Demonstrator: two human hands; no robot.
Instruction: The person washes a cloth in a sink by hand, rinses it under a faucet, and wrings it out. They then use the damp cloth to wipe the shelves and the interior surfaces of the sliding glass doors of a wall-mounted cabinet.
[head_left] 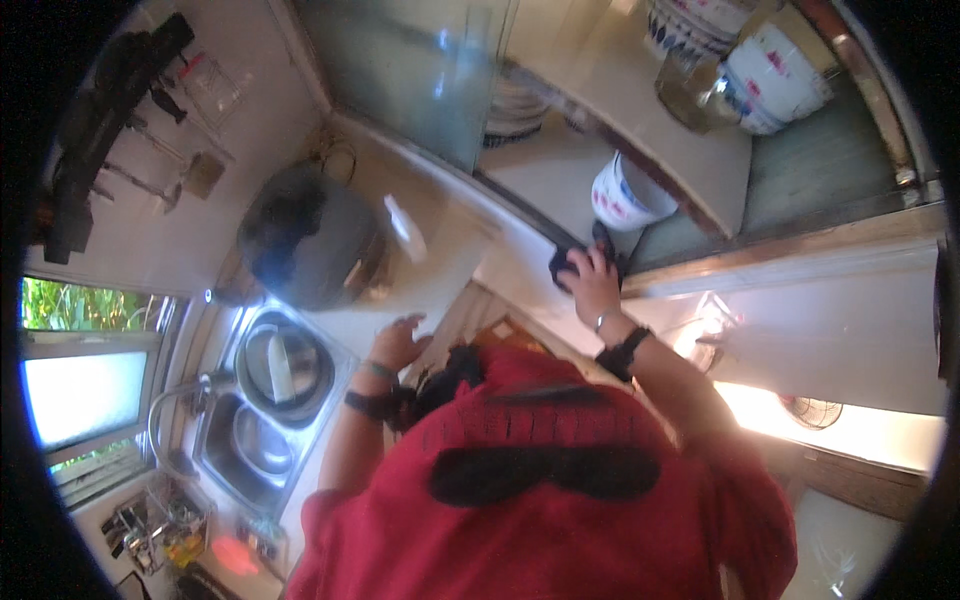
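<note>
My right hand (592, 282) reaches to the front edge of an open cupboard, its fingers pressed over a dark, crumpled cloth (562, 266). Just beyond it, on the lower shelf, a white bowl with a flower pattern (622, 200) is tilted. My left hand (400, 343) holds nothing, its fingers apart above the edge of the counter (440, 262). Close to that hand, a white, elongated item (404, 226) lies blurred on the counter.
A large dark rounded pot or appliance (310, 235) stands at the left corner. Below it is a double steel sink (243, 440) with a basin. The upper shelf (705, 165) bears patterned bowls (775, 80) and a glass jar (690, 92). Utensils (150, 185) hang at the left.
</note>
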